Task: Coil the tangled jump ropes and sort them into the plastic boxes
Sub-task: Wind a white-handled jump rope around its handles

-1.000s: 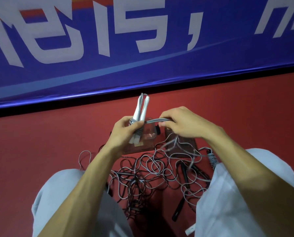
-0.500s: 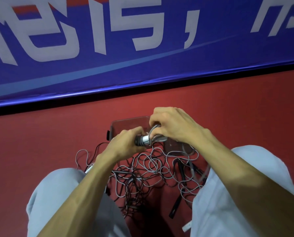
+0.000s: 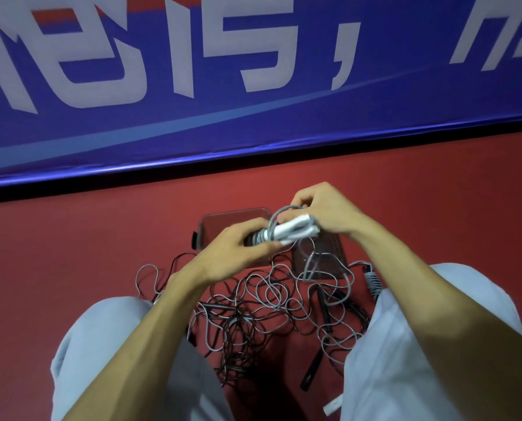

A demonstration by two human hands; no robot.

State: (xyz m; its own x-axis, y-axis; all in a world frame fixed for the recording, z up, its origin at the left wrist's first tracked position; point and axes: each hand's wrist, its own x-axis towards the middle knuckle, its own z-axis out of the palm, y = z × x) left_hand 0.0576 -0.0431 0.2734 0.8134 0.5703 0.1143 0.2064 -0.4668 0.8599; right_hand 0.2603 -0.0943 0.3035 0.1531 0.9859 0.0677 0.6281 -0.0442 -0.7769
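My left hand [image 3: 238, 250] grips the grey ribbed ends of a pair of white jump-rope handles [image 3: 296, 232], which lie sideways between my hands. My right hand [image 3: 326, 211] pinches a loop of that rope's grey cord [image 3: 279, 212] arching over the handles. Below, a tangle of grey and black ropes [image 3: 269, 302] lies on the red floor between my knees. Two clear plastic boxes sit beyond the tangle: one [image 3: 223, 220] behind my left hand, the other [image 3: 329, 253] under my right wrist. Black handles [image 3: 323, 302] lie in the tangle.
A blue banner [image 3: 253, 86] with white characters runs along the wall just beyond the boxes. My knees in light trousers [image 3: 101, 344] flank the tangle. A grey ribbed handle end [image 3: 372, 281] lies by my right knee. A small white piece [image 3: 332, 407] lies on the floor near the bottom.
The white handles went from upright to sideways between my hands. My right hand has brought a loop of grey cord up and over them.
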